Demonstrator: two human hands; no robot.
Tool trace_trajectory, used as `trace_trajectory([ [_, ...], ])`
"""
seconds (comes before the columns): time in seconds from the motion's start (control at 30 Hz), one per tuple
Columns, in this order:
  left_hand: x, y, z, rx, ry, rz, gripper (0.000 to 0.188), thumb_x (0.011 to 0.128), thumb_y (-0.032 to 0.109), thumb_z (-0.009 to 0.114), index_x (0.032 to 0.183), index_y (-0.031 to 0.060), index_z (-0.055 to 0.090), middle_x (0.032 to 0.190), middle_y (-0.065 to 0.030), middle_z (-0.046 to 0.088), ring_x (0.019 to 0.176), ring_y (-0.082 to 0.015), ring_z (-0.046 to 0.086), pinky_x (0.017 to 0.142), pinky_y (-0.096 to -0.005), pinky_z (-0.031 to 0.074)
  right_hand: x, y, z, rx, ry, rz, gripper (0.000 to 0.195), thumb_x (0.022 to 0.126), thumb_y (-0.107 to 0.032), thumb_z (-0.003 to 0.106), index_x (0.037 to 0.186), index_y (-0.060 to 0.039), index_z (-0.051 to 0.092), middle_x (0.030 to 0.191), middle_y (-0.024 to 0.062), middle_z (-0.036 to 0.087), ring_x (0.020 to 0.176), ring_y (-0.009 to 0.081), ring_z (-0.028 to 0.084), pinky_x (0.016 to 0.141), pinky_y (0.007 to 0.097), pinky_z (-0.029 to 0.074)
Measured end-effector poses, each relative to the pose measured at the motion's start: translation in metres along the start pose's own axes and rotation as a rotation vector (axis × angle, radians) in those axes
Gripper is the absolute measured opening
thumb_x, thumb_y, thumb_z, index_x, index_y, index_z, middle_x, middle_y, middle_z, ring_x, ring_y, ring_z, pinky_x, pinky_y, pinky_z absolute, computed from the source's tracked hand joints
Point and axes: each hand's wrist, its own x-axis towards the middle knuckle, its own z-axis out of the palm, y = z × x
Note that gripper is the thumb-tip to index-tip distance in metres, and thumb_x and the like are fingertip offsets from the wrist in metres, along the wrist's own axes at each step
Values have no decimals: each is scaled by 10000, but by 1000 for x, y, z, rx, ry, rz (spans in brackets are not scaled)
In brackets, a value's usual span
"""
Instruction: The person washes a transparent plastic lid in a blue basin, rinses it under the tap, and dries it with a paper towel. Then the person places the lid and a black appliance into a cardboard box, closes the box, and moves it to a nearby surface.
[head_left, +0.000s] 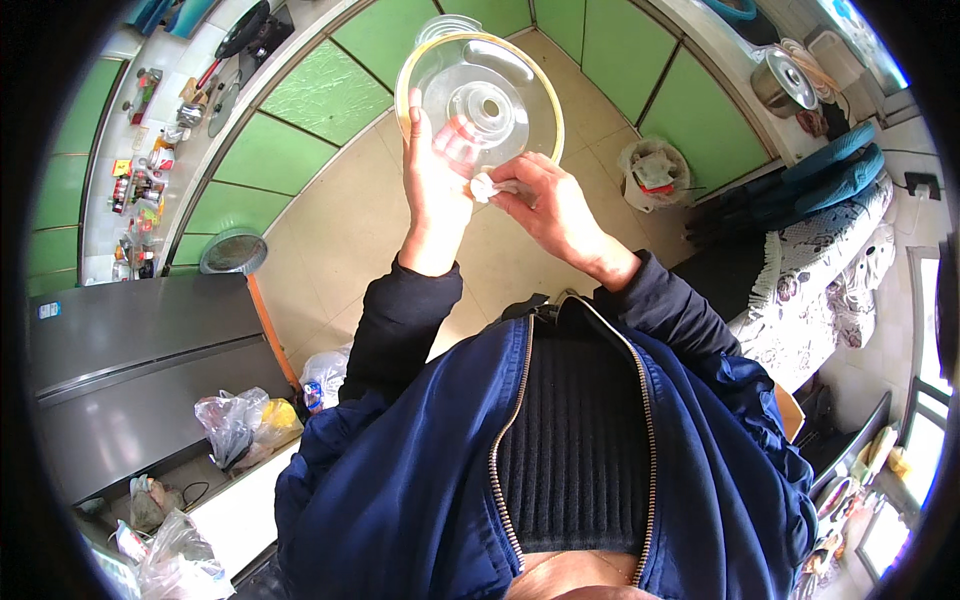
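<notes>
A clear round lid (517, 82) with a yellowish rim and a small hole at its centre is held up in front of me. A clear tab juts from its far edge. My left hand (439, 176) supports it at the near left, thumb up along the edge, and its other fingers show through the clear material. Pinched between the thumb and fingers of my right hand (559, 206) is a crumpled white tissue or cloth (482, 187). It sits at the lid's near edge, close to the heel of my left hand.
Green cabinets (300, 90) run under the counters. A lined waste bin (654, 176) stands on the tiled floor (337, 217). At left are a grey refrigerator (150, 330) and an orange-handled tool (270, 330). A lidded metal pot (784, 82) rests on the right counter, near a patterned cloth (802, 277).
</notes>
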Motion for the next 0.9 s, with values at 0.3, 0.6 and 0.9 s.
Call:
trace_trajectory([
  [0.3, -69, 18, -27, 46, 19, 15, 527, 942, 458, 352, 1408, 253, 214, 1183, -198, 482, 1037, -260, 528, 862, -387, 460, -6, -55, 57, 38, -10, 34, 187, 754, -98, 659, 905, -6, 601, 829, 140, 583, 791, 273, 593, 694, 345, 479],
  [0.6, -131, 65, -125, -20, 120, 24, 494, 944, 441, 375, 1396, 292, 242, 960, -82, 504, 935, -172, 514, 835, -388, 462, -52, -85, 112, -79, -279, -80, 158, 700, -96, 671, 837, -26, 633, 779, 123, 590, 741, 304, 587, 676, 378, 483],
  [0.9, -187, 85, -180, -62, 206, 42, 505, 927, 448, 413, 1383, 274, 284, 1043, -148, 569, 943, -229, 567, 833, -396, 468, -70, -137, 188, -154, -326, -310, 152, 709, -107, 647, 810, -9, 590, 789, 120, 581, 745, 308, 582, 697, 381, 479],
])
